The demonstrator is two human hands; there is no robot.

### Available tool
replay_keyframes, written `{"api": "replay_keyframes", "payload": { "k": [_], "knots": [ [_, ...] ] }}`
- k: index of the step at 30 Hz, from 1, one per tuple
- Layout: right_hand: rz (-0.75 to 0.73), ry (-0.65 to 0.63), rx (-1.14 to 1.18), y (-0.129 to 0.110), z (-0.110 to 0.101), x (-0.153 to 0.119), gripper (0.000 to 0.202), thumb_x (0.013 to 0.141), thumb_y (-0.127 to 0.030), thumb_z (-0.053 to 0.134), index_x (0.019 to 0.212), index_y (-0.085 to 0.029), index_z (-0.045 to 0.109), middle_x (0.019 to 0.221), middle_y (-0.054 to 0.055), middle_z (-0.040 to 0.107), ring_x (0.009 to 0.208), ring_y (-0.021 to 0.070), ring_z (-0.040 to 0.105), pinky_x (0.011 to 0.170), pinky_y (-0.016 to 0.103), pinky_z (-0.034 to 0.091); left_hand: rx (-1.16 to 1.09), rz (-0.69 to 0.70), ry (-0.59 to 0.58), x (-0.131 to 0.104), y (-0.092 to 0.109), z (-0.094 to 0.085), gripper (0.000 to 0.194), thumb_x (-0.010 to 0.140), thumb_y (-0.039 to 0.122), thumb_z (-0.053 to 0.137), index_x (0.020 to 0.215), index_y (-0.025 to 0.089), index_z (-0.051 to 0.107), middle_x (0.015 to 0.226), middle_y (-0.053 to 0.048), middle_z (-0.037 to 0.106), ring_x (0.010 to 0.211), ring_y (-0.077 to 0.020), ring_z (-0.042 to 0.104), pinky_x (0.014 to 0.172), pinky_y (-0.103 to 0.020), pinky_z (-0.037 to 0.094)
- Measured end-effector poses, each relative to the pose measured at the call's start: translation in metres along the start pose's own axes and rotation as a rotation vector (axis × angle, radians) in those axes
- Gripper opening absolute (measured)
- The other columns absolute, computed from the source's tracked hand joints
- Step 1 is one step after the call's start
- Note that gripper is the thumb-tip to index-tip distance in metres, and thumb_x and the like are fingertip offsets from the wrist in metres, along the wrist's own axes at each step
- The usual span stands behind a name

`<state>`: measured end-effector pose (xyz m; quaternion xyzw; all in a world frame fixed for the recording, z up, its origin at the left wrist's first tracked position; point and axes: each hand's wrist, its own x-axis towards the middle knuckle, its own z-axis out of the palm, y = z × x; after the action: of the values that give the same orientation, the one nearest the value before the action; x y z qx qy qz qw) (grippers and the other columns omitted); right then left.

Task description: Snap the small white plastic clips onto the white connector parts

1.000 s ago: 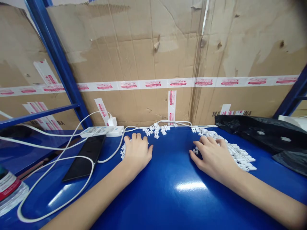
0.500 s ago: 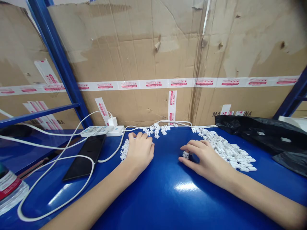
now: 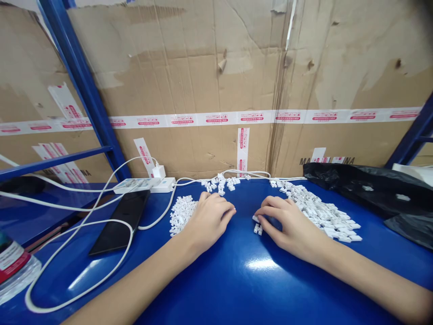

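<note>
My left hand (image 3: 210, 222) is beside a heap of tiny white plastic pieces (image 3: 181, 214), its thumb and fingers pinched together. Whatever lies in that pinch is hidden or too small to name. Across a gap, my right hand (image 3: 284, 222) has thumb and fingertips closed on a small white plastic connector (image 3: 255, 218), mostly covered by the fingers. Just below those fingertips, another small white connector (image 3: 258, 229) rests on the blue table (image 3: 216, 280). A larger pile of white plastic connectors (image 3: 320, 211) spreads behind and right of my right hand.
More white connectors (image 3: 219, 184) lie scattered near the cardboard wall (image 3: 203, 81). On the left are a power strip (image 3: 135, 184), a black phone (image 3: 120, 223), looping white cables (image 3: 79, 228) and a bottle (image 3: 15, 266). A black plastic bag (image 3: 358, 189) occupies the right back.
My left hand has moved right, off the heap of tiny pieces, and its fingers have pinched. At my right hand, a connector now sits on the table below the fingertips, with another in them.
</note>
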<state>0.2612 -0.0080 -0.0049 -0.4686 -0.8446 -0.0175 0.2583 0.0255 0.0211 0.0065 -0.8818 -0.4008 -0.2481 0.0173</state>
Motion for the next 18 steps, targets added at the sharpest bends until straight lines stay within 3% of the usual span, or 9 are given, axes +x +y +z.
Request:
{"api": "replay_keyframes", "payload": {
  "k": [5,10,18],
  "knots": [
    [0.006,0.073,-0.044,0.002,-0.001,0.0,0.024,0.101,-0.023,0.048,0.1,-0.022,0.072,0.1,0.008,0.065,0.093,0.0248,0.062,0.082,0.046,0.045,-0.095,0.048,0.013,-0.001,0.002,0.004,0.016,0.099,0.02,0.058,0.099,0.021,0.074,0.097,-0.001,0.076,0.096,-0.0205,0.064,0.09,-0.039,0.043],
    [-0.059,-0.011,0.174,-0.007,-0.006,-0.001,0.021,0.1,-0.021,0.047,0.096,-0.021,0.068,0.095,0.005,0.064,0.085,0.019,0.061,0.077,0.037,0.048,-0.135,0.061,0.018,-0.001,0.005,0.004,0.015,0.098,0.021,0.06,0.097,0.02,0.074,0.095,-0.002,0.075,0.095,-0.0213,0.064,0.089,-0.04,0.046],
    [-0.028,-0.173,0.297,-0.01,-0.004,-0.004,0.024,0.101,-0.025,0.049,0.118,-0.022,0.065,0.098,0.004,0.063,0.076,0.0148,0.059,0.068,0.03,0.047,-0.229,0.051,0.016,0.0,0.006,0.002,0.017,0.098,0.018,0.058,0.098,0.018,0.074,0.092,-0.003,0.074,0.088,-0.0194,0.063,0.08,-0.033,0.048]
  ]
}}
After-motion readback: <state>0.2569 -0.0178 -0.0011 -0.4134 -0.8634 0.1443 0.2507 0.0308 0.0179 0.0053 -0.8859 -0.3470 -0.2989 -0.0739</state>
